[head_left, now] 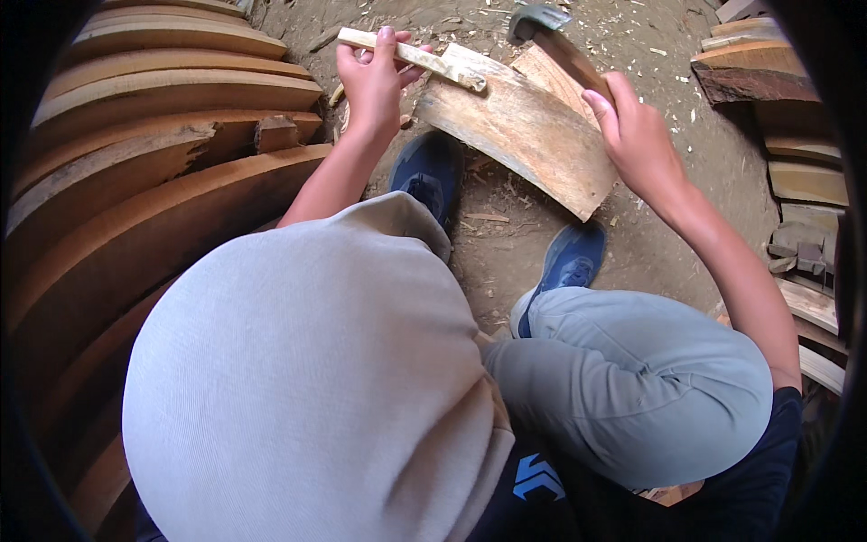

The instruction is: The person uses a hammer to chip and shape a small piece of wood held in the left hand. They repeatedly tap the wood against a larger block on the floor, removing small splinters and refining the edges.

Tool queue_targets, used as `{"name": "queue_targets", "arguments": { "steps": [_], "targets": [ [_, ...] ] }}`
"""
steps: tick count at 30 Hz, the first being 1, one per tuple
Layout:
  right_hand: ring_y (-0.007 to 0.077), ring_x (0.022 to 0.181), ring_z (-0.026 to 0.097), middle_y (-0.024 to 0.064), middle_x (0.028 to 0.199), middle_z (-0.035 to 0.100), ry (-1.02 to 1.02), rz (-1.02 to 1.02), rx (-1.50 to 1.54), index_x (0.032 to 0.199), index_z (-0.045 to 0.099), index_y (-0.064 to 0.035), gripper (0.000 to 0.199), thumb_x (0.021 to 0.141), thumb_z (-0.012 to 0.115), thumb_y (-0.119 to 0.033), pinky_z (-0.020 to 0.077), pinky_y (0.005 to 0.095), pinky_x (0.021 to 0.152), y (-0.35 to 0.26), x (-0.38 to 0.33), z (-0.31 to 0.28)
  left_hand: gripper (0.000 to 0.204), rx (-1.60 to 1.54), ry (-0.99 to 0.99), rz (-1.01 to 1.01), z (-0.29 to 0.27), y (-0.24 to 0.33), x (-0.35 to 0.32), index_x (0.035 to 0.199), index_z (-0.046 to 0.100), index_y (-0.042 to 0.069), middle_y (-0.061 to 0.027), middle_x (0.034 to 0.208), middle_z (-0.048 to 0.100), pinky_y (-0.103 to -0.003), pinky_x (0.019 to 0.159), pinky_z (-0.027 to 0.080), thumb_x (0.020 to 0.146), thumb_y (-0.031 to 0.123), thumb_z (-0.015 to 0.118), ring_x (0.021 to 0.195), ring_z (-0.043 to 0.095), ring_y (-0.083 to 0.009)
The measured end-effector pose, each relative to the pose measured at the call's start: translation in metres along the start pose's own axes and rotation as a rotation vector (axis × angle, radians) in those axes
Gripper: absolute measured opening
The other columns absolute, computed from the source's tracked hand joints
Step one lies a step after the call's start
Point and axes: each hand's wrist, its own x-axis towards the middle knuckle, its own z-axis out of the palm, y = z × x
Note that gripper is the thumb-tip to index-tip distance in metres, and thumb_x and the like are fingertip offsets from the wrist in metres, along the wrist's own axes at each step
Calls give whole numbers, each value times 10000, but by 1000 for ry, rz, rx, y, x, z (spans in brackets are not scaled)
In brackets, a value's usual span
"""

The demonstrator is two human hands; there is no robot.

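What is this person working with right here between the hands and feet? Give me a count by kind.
Hands: 2, the left hand and the right hand
Pale wooden stick, gripped by the left hand: 1
Hatchet with a wooden handle, gripped by the right hand: 1
Wide wood slab on the ground: 1
Blue shoes: 2, one and another
Total: 7

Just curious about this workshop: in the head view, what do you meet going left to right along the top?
Stacked curved planks → left hand gripping a pale wooden stick → flat wooden board → right hand holding a hammer → wood pieces.
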Motion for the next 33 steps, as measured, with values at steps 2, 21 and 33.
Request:
{"name": "queue_targets", "arguments": {
  "steps": [2, 21, 33],
  "targets": [
    [399, 602, 651, 222, 649, 613, -35, 30, 2, 1129, 506, -31, 284, 1083, 476, -310, 473, 522, 562, 6, -4, 4, 276, -15, -49, -24, 2, 3, 5, 1172, 389, -41, -207, 1187, 620, -407, 749, 681, 1070, 181, 518, 978, 737, -376],
    [370, 998, 645, 179, 1074, 618, 57, -197, -83, 1221, 574, -84, 324, 937, 685, -195, 526, 477, 803, 12, -40, 25, 370, -488, -354, 31, -19, 48, 53, 1393, 444, 45, -66, 1097, 587, -426, 795, 570, 1108, 267, 363, 886, 634, -247],
    [333, 1080, 603, 124, 1117, 590, 74, -361, -38, 1180, 610, -85, 376, 868, 768, -223, 505, 445, 951, 6, -15, 11, 240, -940, -606, -261, 25, 92, 16, 1040, 529, 134, 10, 771, 462, -287, 387, 275, 982, 286, 353, 544, 357, -146]
  ]
}}
